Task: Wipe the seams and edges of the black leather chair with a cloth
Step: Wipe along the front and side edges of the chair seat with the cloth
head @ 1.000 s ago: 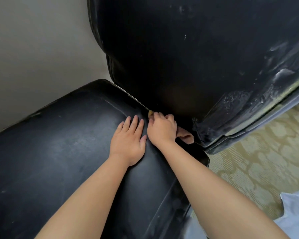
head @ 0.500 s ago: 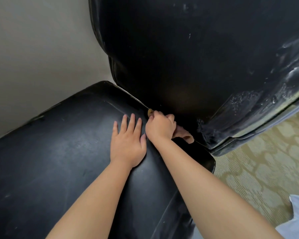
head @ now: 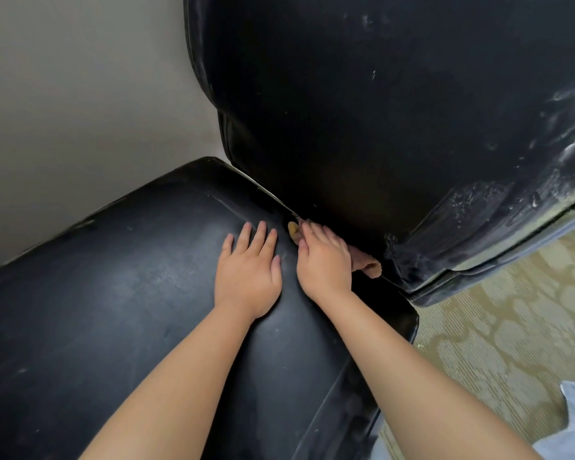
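The black leather chair's seat cushion (head: 120,293) fills the near left, its scuffed surface meeting the backrest (head: 362,111) at a seam on the far right. The left hand (head: 248,272) rests flat on the cushion. A tan cloth (head: 367,262) lies along the seam under the right hand (head: 326,260). The chair stands on patterned carpet (head: 512,327) at right.

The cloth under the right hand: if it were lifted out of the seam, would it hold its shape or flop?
Probably flop: the cloth bunches and folds where it sticks out past the right hand. It looks soft and thin enough to tuck into the crevice, so likely light. Its fuzzy surface suggests it will grip rather than slide.
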